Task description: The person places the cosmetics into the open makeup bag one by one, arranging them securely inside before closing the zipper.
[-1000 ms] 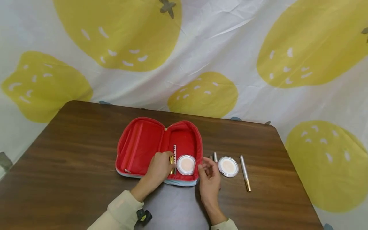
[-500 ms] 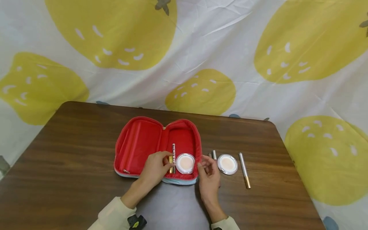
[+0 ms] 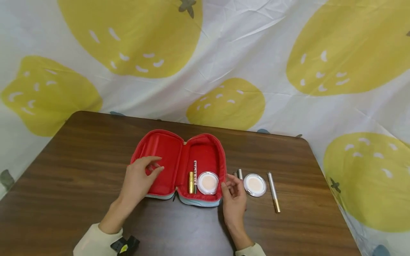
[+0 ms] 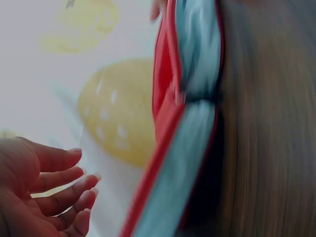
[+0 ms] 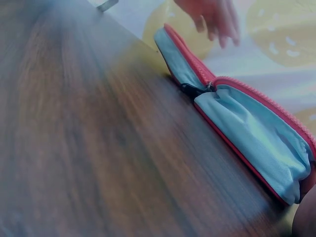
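A red-lined, pale blue makeup bag [image 3: 205, 151] lies unzipped and spread flat on the table. Inside its right half are a gold tube [image 3: 191, 183], a slim patterned stick [image 3: 195, 169] and a round compact [image 3: 208, 183], side by side. My left hand [image 3: 136, 177] hovers over the bag's left half, fingers loosely curved with nothing between them; the left wrist view shows the same hand [image 4: 47, 190] apart from the bag. At the bag's right rim, my right hand [image 3: 235, 202] pinches the edge between thumb and fingers.
Right of the bag, a second compact [image 3: 255, 185] lies on the brown table [image 3: 96, 149], with a silver-and-gold pen [image 3: 273, 192] beyond it. A silver tube end [image 3: 240, 174] shows behind my right hand. A fruit-print curtain [image 3: 224, 103] hangs along the back edge.
My left hand has let go of the gold tube, which now lies in the bag's right half, and has moved left and up. My right hand stays at the rim.
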`<control>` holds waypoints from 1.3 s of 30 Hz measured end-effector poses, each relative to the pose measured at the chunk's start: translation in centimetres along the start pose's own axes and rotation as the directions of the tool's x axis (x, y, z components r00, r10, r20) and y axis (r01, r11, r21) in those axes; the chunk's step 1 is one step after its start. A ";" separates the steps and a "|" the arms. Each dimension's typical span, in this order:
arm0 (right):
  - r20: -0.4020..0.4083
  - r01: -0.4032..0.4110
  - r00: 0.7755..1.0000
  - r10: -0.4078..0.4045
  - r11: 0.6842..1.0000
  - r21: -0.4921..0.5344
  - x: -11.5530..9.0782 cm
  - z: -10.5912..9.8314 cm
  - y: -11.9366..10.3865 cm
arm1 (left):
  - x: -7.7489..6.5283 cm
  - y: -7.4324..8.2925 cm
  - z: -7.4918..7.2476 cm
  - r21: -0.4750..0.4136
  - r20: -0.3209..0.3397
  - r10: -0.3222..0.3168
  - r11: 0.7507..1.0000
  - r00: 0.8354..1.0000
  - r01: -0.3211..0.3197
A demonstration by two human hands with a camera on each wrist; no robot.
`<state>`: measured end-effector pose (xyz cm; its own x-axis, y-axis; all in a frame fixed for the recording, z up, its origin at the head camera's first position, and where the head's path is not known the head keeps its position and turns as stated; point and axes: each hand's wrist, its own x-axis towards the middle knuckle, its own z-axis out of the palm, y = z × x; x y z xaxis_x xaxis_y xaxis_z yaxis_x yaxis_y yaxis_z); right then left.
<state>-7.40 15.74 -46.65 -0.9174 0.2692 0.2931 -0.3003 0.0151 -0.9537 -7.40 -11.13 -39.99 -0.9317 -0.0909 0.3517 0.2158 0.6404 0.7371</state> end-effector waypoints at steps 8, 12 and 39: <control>0.004 0.017 1.000 -0.017 1.000 -0.019 -0.2 0.6 -2.0 | 0.2 -5.1 -2.8 -0.145 -0.295 -0.184 0.979 0.938 0.146; -0.008 0.026 1.000 -0.026 0.999 -0.035 -0.2 0.3 -1.9 | 0.0 -6.2 -2.5 -0.191 -0.257 -0.299 0.948 0.919 0.255; -0.017 0.122 0.992 -0.122 0.992 -0.046 0.7 -1.1 -0.2 | -0.6 -8.7 0.4 -0.677 -0.154 -0.533 0.670 0.832 0.303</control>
<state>-7.66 17.00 -46.32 -0.8691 0.2820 0.4065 -0.3973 0.0918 -0.9131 -8.84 -16.35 -46.89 -0.8452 -0.5343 -0.0107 0.0600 -0.1148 0.9916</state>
